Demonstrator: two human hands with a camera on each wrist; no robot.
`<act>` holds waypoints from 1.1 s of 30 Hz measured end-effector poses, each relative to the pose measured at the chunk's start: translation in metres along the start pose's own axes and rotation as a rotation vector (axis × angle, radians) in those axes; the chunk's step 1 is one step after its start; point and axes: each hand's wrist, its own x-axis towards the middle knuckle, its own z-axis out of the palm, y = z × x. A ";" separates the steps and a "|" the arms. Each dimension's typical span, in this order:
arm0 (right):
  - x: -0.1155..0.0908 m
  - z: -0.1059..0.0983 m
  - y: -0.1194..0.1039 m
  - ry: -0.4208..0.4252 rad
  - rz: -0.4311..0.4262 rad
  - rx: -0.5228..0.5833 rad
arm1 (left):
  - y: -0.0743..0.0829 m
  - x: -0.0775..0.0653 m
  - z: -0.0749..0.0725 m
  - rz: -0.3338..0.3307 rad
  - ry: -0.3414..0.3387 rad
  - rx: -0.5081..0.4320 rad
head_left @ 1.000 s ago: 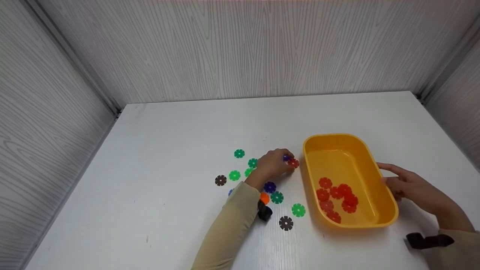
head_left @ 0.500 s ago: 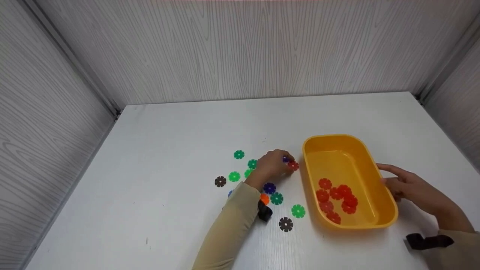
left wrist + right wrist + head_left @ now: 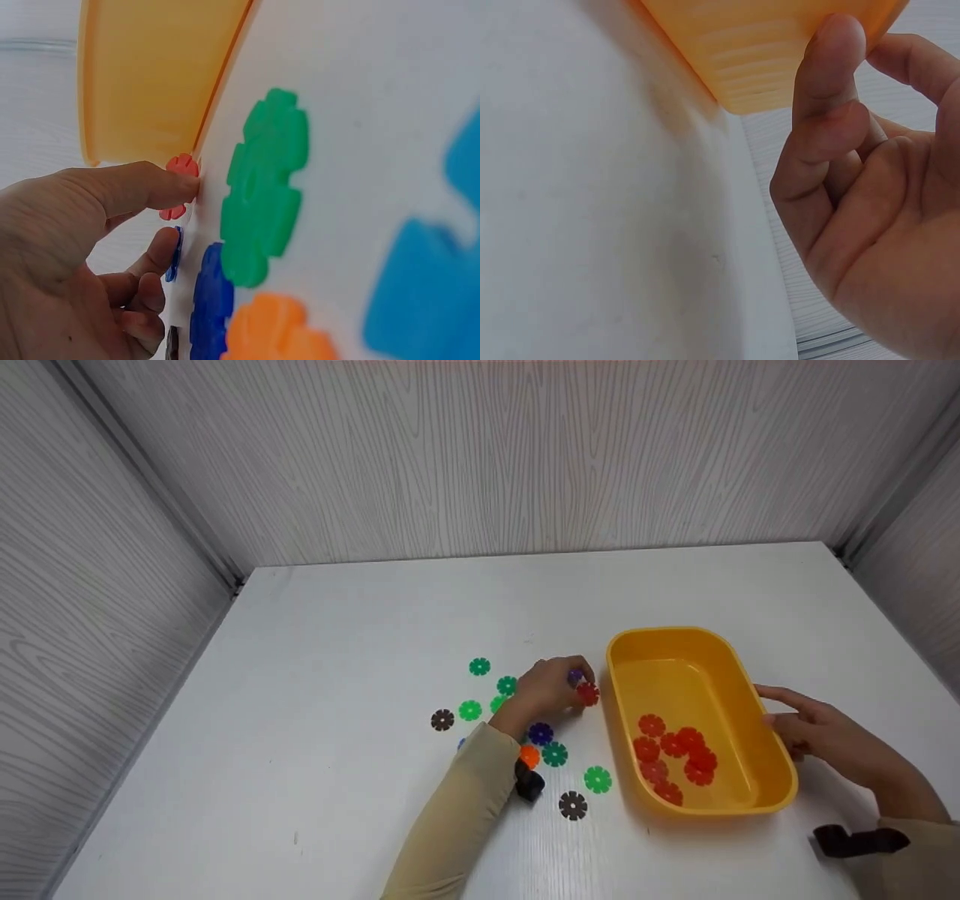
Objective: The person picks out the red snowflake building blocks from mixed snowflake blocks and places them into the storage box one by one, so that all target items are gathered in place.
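My left hand [image 3: 551, 686] reaches down to the table beside the yellow basin [image 3: 679, 802]. Its thumb touches a red notched plastic disc [image 3: 589, 695] next to the basin's left wall. A dark blue disc [image 3: 175, 255] lies by the index fingertip, and thumb and index finger stand apart in the left wrist view. My right hand [image 3: 832, 739] touches the basin's right wall from outside, its index finger stretched along the rim and other fingers bent. Several red discs [image 3: 700, 758] lie in the basin's near left part, some overlapping.
Loose discs lie around my left forearm: several green ones [image 3: 598, 780], two brown ones [image 3: 573, 805], another dark blue one [image 3: 540, 733] and an orange one [image 3: 529, 757]. A light blue one [image 3: 416, 289] is mostly hidden by the sleeve in the head view. A panel [image 3: 510, 457] closes the table's back.
The red disc by my left thumb has shifted slightly toward me, and the left fingers have moved a little. My right hand and the basin hold their place.
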 end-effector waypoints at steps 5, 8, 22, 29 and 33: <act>0.001 0.000 -0.001 -0.005 0.014 0.015 | 0.001 0.000 -0.002 0.003 -0.021 0.017; 0.001 0.001 -0.002 -0.005 0.028 0.017 | 0.000 -0.001 -0.002 -0.009 -0.026 0.008; 0.002 0.002 -0.001 -0.003 -0.011 0.022 | -0.017 0.001 -0.011 0.056 -0.091 -0.313; 0.000 0.002 0.001 -0.006 -0.039 0.030 | -0.019 0.001 -0.014 0.024 -0.062 -0.482; 0.000 0.003 0.001 -0.007 -0.017 0.020 | -0.017 -0.001 -0.014 0.050 -0.028 -0.590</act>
